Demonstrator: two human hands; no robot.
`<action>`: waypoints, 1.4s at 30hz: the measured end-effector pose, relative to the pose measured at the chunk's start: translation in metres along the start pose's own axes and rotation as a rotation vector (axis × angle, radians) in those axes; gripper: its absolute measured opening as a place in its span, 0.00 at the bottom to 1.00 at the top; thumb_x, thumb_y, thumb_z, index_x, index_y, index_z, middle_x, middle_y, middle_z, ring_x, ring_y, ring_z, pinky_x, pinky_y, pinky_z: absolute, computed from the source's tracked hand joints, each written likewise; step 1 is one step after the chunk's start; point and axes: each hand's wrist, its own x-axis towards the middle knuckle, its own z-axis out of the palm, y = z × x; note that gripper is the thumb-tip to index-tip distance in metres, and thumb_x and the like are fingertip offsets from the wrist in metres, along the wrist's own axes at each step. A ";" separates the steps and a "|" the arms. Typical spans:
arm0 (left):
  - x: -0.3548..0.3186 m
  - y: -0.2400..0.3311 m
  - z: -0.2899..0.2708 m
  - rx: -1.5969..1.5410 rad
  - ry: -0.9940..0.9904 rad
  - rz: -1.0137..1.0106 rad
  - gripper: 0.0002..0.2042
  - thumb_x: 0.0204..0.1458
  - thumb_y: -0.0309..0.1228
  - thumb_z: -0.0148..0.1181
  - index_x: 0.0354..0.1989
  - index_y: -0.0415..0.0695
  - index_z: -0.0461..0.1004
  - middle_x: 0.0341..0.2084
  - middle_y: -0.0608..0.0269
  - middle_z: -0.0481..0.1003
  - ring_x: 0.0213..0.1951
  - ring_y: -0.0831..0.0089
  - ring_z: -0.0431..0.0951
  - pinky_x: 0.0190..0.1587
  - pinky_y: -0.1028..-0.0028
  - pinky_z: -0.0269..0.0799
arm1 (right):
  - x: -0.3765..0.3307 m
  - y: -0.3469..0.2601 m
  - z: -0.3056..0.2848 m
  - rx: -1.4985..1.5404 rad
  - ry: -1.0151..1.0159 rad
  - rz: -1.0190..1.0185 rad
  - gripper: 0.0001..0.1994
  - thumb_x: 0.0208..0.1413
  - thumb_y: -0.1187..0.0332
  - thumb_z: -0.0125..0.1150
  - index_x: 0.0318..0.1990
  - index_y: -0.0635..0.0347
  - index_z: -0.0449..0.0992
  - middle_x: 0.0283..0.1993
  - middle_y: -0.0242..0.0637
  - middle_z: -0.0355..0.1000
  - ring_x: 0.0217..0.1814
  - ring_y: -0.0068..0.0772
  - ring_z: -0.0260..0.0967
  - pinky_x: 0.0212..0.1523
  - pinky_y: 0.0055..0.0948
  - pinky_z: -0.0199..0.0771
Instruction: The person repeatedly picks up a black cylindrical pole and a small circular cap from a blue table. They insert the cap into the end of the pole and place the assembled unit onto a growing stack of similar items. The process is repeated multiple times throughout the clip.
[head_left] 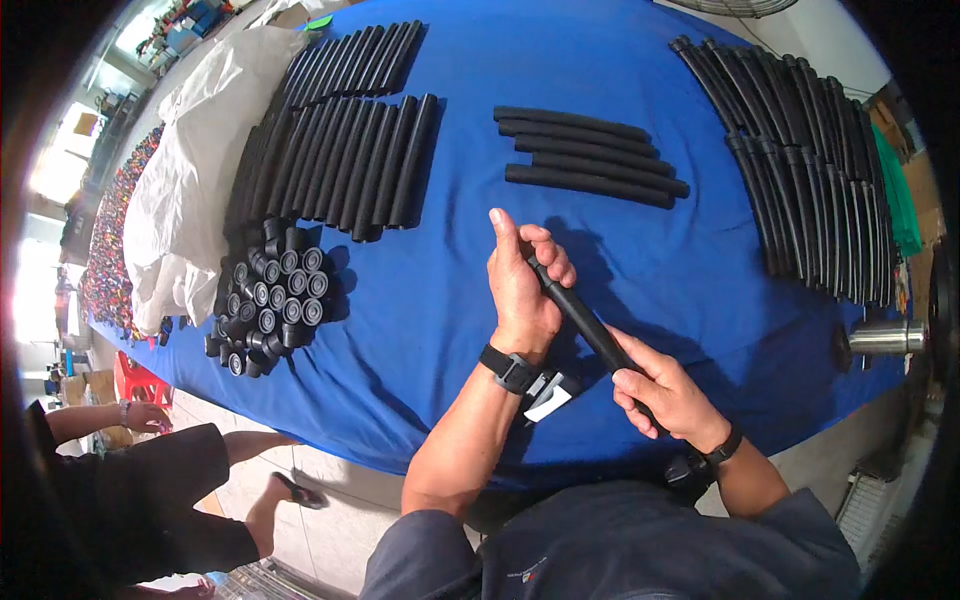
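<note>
Black matte tube (585, 318) gripped at both ends: left hand (522, 285) and right hand (668, 392) wrapped round it, above blue cloth (450, 300).

Bright, even light falls from above. Glare blows out the windows (45, 170) at the left edge. The hands cast soft shadows on the blue cloth (450, 300). Fisheye bends the rim, the corners go black, and the centre is sharp.

Black foam-covered tube (590, 325), long, round, matte, ran diagonally between both hands. Upper end sat inside left-hand fingers (548, 262); lower end was wrapped by right-hand fingers (640, 385). Mid section bare, raised above blue cloth.
</note>
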 end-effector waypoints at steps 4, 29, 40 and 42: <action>0.001 0.002 -0.001 -0.007 0.006 -0.025 0.27 0.66 0.58 0.47 0.26 0.48 0.69 0.14 0.72 0.59 0.16 0.78 0.59 0.20 0.76 0.57 | 0.002 0.001 0.001 -0.010 -0.003 -0.028 0.31 0.71 0.65 0.49 0.78 0.54 0.47 0.25 0.29 0.64 0.16 0.16 0.61 0.14 0.17 0.63; 0.000 0.007 -0.002 0.005 0.003 -0.049 0.24 0.66 0.55 0.52 0.22 0.51 0.67 0.14 0.74 0.58 0.15 0.80 0.56 0.19 0.76 0.51 | -0.002 0.010 -0.007 -0.249 0.032 -0.075 0.30 0.73 0.59 0.49 0.77 0.52 0.49 0.25 0.27 0.64 0.17 0.16 0.63 0.17 0.21 0.69; 0.000 0.005 0.000 0.035 0.029 -0.025 0.24 0.66 0.54 0.51 0.22 0.52 0.67 0.13 0.73 0.58 0.15 0.79 0.56 0.19 0.76 0.53 | -0.003 0.006 -0.006 -0.273 0.045 -0.061 0.30 0.73 0.59 0.49 0.77 0.50 0.50 0.25 0.27 0.64 0.17 0.17 0.64 0.17 0.22 0.69; -0.001 0.007 -0.001 0.035 0.049 -0.020 0.24 0.66 0.55 0.50 0.22 0.52 0.66 0.13 0.73 0.58 0.16 0.79 0.57 0.20 0.75 0.53 | -0.004 0.001 -0.006 -0.271 0.048 -0.035 0.30 0.72 0.58 0.49 0.77 0.50 0.51 0.24 0.27 0.64 0.17 0.17 0.64 0.17 0.22 0.70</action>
